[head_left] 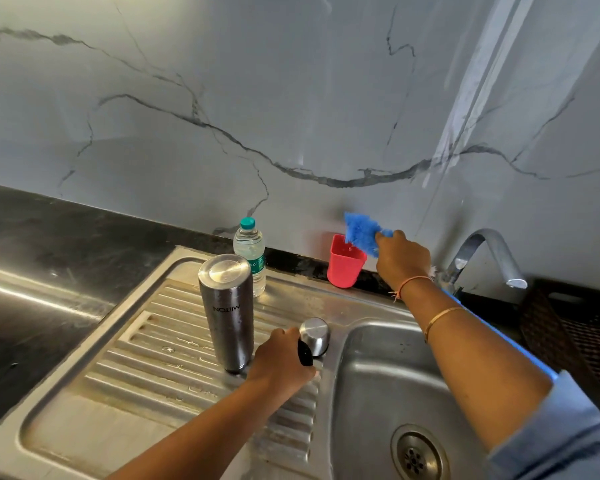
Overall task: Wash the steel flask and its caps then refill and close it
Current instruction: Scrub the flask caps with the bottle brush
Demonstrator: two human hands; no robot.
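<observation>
Draining mouth-down on the ribbed stainless steel sink board (84, 393), the tall cylindrical steel flask (227, 313) stands base-up near centre. At its twelve o'clock is a clear plastic water bottle with a green top (250, 251). At two o'clock there's a red plastic cup (343, 268), and over it the right hand (400, 258) has its fingers clamped on a ragged blue scrubbing sponge (361, 232). At the flask's four o'clock, the left hand (281, 358) curls round a small black inner cap (305, 353), just beside the little round steel outer cap (315, 336) on the basin's edge. The caps look next for scrubbing. The best play is to load the sponge well, hold the black cap firmly over the basin, and work its threads and grooves.
</observation>
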